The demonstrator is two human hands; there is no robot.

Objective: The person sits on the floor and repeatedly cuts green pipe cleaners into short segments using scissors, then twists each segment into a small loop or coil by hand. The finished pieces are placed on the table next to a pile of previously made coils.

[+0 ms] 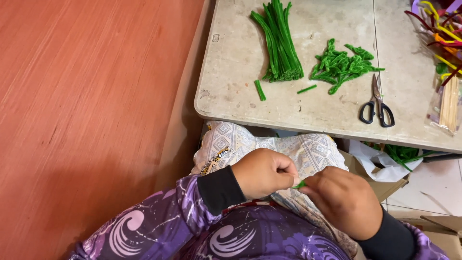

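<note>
Worn grey table (231, 72) | red-brown floor (86, 96) | both hands pinching green piece (299, 185)

A big reddish-brown wall (86, 106) with thin lines fills the left side. A low pale table (240, 62) with a worn, speckled top stands next to it. Under the table edge, on the right, the floor (435, 185) has light tiles. The light is soft and even.

Around the scissors

From the scissors (377, 102): bent pieces (342, 66) just behind-left, straight stems (280, 42) further left, sticks (450, 103) right, all on the table (231, 72); my hands (308, 188) lie in front, over my lap.
</note>
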